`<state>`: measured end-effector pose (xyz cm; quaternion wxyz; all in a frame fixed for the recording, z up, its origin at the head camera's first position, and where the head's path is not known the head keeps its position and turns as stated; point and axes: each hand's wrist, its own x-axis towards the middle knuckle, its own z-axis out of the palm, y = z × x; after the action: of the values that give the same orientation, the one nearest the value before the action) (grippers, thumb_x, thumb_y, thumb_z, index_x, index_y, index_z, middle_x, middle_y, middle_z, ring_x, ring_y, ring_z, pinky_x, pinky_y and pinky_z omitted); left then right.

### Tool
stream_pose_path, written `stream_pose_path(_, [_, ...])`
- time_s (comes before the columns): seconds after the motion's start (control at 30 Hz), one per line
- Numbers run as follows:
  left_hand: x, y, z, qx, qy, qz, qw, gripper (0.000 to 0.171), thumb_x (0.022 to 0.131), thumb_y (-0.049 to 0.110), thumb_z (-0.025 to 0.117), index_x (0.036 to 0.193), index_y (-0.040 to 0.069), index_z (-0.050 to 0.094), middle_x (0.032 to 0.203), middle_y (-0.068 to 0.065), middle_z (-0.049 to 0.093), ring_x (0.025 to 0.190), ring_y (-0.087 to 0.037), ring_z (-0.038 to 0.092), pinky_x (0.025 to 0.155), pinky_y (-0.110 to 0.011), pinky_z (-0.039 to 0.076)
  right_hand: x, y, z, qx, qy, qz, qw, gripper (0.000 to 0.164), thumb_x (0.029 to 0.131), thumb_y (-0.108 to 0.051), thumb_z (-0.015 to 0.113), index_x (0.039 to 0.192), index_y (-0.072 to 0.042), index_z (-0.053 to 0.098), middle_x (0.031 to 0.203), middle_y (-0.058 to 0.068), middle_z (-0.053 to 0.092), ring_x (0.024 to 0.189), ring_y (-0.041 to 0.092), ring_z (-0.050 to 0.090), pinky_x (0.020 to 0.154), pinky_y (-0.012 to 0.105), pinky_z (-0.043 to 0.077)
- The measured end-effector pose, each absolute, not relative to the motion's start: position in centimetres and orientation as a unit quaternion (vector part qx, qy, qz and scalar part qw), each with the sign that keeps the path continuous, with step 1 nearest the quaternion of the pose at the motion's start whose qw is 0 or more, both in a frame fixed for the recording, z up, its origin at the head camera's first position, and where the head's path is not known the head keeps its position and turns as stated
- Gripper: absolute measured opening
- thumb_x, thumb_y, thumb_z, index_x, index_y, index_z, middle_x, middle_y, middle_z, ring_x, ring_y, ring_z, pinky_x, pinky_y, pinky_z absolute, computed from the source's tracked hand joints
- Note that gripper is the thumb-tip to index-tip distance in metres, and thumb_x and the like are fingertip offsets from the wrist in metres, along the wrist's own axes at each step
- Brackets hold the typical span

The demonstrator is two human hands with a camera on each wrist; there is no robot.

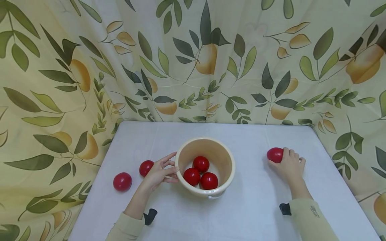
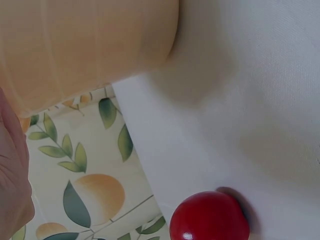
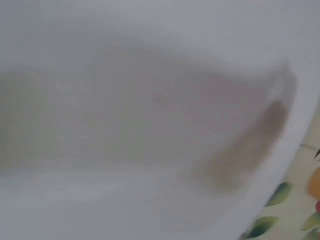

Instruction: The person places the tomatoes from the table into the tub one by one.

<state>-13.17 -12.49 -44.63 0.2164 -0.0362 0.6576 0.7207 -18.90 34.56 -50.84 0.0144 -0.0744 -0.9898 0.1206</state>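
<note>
In the head view a cream bucket (image 1: 231, 164) stands mid-table with three glossy red balls (image 1: 209, 181) inside. My left hand (image 1: 158, 175) touches the left side of its rim, fingers mostly straight; the left wrist view shows the bucket wall (image 2: 95, 45) beside part of that hand (image 2: 12, 175). Far to the right, my right hand (image 1: 290, 164) grips another red ball (image 1: 274, 155) between thumb and fingers. Just left of my left hand lies a red ball (image 1: 146, 167), partly covered by the fingers. One more red ball (image 1: 122, 181) is farther left.
A white cloth covers the table (image 1: 247, 214). Behind it and at both sides hangs a curtain (image 1: 187, 90) printed with leaves and fruit. Black straps show near each wrist. The right wrist view holds mostly blurred white cloth (image 3: 125, 200) and shadow.
</note>
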Motion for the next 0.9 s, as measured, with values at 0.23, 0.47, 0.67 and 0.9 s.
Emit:
stream_pose_path(0.23, [-13.2,-12.5,-44.6,-0.033,0.657,0.721,0.216,0.061,0.085,0.005,0.062,0.140,0.014,0.037,0.095,-0.009,0.054,0.071,-0.020,0.067,0.066,-0.036,0.056,-20.4,29.6,-46.0,0.011,-0.991,0.087,0.103,0.080,0.067,-0.036,0.075,0.121,0.007,0.036,0.112,0.030,0.042,0.105,0.047,0.037,0.087,0.065,0.026])
stream_pose_path(0.47, [-13.2,-12.5,-44.5,-0.033,0.658,0.720,0.217,0.061,0.085,0.006,0.063,0.140,0.014,0.037,0.096,-0.009,0.054,0.070,-0.020,0.067,0.066,-0.036,0.056,-20.0,23.1,-41.5,0.098,-0.978,0.100,0.153,0.085,0.060,-0.034,0.081,0.124,0.003,0.039,0.116,0.026,0.046,0.107,0.042,0.041,0.090,0.062,0.029])
stream_pose_path(0.67, [-13.2,-12.5,-44.4,-0.030,0.656,0.721,0.220,0.061,0.086,0.005,0.062,0.140,0.013,0.036,0.096,-0.009,0.054,0.070,-0.019,0.067,0.067,-0.036,0.056,-19.0,17.8,-40.0,0.190,-0.962,0.109,0.162,0.082,0.059,-0.041,0.080,0.121,-0.002,0.044,0.114,0.020,0.051,0.107,0.035,0.046,0.090,0.055,0.033])
stream_pose_path(0.9, [-13.2,-12.5,-44.5,-0.029,0.658,0.719,0.221,0.061,0.085,0.006,0.063,0.140,0.014,0.037,0.095,-0.009,0.055,0.071,-0.020,0.067,0.066,-0.037,0.056,-18.3,13.4,-41.3,0.268,-0.954,0.072,0.111,0.081,0.060,-0.048,0.077,0.123,-0.008,0.047,0.115,0.013,0.052,0.106,0.029,0.047,0.091,0.050,0.036])
